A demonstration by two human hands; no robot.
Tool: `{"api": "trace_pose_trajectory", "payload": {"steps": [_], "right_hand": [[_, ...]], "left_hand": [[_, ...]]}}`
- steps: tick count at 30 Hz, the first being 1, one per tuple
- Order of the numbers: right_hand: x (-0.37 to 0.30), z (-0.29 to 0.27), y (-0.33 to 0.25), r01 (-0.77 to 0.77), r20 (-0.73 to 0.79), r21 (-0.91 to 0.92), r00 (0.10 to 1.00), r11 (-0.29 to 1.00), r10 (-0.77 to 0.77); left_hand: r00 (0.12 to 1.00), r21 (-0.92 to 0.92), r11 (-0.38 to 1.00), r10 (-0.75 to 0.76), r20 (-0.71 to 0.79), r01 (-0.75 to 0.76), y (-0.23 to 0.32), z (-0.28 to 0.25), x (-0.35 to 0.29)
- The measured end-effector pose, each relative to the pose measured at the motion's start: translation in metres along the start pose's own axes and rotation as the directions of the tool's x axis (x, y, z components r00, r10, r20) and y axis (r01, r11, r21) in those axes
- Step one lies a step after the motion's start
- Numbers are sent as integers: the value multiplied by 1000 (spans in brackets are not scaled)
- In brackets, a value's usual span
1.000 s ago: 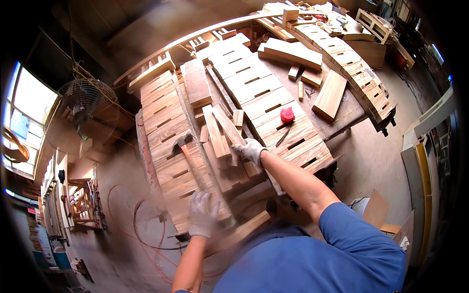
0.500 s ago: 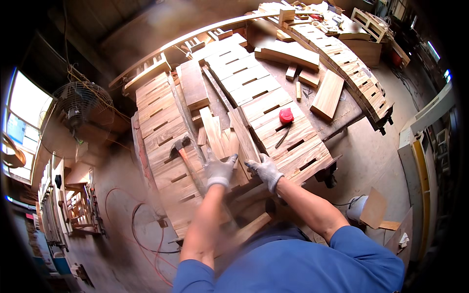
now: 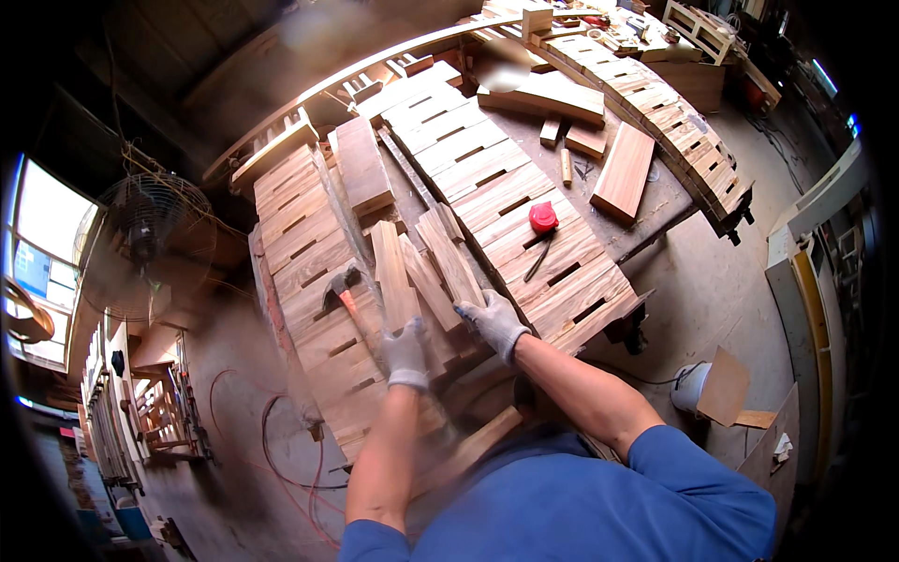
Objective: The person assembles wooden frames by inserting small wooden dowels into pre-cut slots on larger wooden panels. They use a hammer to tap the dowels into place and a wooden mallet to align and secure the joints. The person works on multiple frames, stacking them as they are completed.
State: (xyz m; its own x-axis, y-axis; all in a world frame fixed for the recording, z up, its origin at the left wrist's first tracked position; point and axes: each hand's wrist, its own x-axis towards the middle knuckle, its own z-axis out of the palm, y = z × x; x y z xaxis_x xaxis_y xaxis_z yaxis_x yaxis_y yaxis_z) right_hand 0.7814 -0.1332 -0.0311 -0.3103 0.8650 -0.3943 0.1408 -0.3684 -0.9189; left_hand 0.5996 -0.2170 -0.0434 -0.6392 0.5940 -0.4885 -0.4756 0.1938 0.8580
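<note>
Both my hands wear pale work gloves. My left hand (image 3: 405, 351) is closed on the near end of a short wooden board (image 3: 391, 267). The near end of another narrow wooden board (image 3: 449, 258) is gripped by my right hand (image 3: 494, 325). Between these two lies a loose wooden piece (image 3: 429, 286), in the gap between two long rows of slotted timber. A claw hammer (image 3: 348, 298) with an orange-marked handle rests on the left slotted row (image 3: 314, 234), its handle reaching toward my left hand.
On the right slotted row (image 3: 506, 187) lie a red tape measure (image 3: 542, 217) and a dark thin tool (image 3: 537, 259). A thick board (image 3: 363, 169) sits farther up the gap. Wood blocks (image 3: 625, 173) and a wooden-handled tool (image 3: 566, 168) are at right. A wire-caged fan (image 3: 145, 225) stands left.
My left hand has drawn back slightly with its board, and my right hand has shifted left with its own. The boards now stand farther apart, showing the loose piece between them.
</note>
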Motion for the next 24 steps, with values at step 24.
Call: {"api": "trace_pose_trajectory", "payload": {"steps": [24], "right_hand": [[60, 12, -55, 57, 1, -940, 987, 337, -163]], "left_hand": [[900, 906, 258, 371, 228, -336, -40, -20, -78]]}}
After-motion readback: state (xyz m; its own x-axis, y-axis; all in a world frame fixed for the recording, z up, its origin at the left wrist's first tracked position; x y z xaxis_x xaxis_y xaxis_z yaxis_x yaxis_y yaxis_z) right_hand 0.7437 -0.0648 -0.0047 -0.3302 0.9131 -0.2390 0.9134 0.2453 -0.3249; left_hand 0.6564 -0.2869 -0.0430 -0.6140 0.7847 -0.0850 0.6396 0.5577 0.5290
